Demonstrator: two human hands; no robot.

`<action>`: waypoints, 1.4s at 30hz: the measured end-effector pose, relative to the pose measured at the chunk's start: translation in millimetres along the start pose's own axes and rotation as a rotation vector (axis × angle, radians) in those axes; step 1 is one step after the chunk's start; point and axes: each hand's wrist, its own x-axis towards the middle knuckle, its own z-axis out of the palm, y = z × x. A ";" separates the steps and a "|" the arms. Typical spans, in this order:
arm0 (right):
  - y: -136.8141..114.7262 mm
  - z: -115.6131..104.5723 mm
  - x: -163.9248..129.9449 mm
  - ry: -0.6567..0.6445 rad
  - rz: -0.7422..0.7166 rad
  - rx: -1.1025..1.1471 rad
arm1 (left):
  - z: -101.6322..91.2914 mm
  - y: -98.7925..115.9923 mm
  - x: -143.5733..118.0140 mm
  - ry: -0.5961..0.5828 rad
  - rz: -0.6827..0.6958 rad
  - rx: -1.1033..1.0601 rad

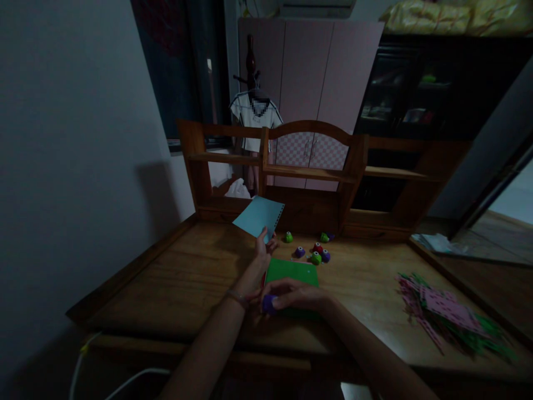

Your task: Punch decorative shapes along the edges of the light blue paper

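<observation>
Here, the right hand [293, 293] holds a purple toy [268, 304].

Thin rectangular paper sheet [257, 215]: plain pale blue, one edge marked by a row of dark holes. Flat rectangular cover [293, 270]: bright green, red showing along its left edge. Small rounded object [268, 303]: purple. Small round toys with white-ringed dark eyes: green toy [288, 238], red toy [317, 248], purple toy [300, 252]. Heap of thin flat pieces [452, 308]: pink and green, the pink dark-spotted; in this dim light, whether printed or perforated cannot be determined. Wooden tabletop [200, 272]: yellow-brown, streaked grain. Tall panelled cabinet [303, 72]: dusky pink, its lower doors pink-and-white checked.
</observation>
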 end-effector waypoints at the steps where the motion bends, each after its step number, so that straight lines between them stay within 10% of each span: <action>1: -0.4 0.1 -0.3 0.002 -0.001 -0.007 | 0.4 -0.5 -0.9 0.011 0.010 -0.002; 8: -1.1 -2.4 0.0 0.073 -0.067 -0.001 | 6.4 2.9 -6.0 0.059 0.044 0.046; 15: -8.2 -64.1 -8.9 0.841 -0.491 0.023 | 25.2 -6.4 -19.4 0.115 0.315 0.340; 20: -13.8 -89.1 -30.6 1.201 -0.416 -0.243 | 28.9 -23.1 -24.9 -0.058 0.359 0.613; 42: -0.8 -90.7 -23.8 1.088 -0.419 -0.223 | 26.2 -24.5 -28.6 -0.228 0.417 1.015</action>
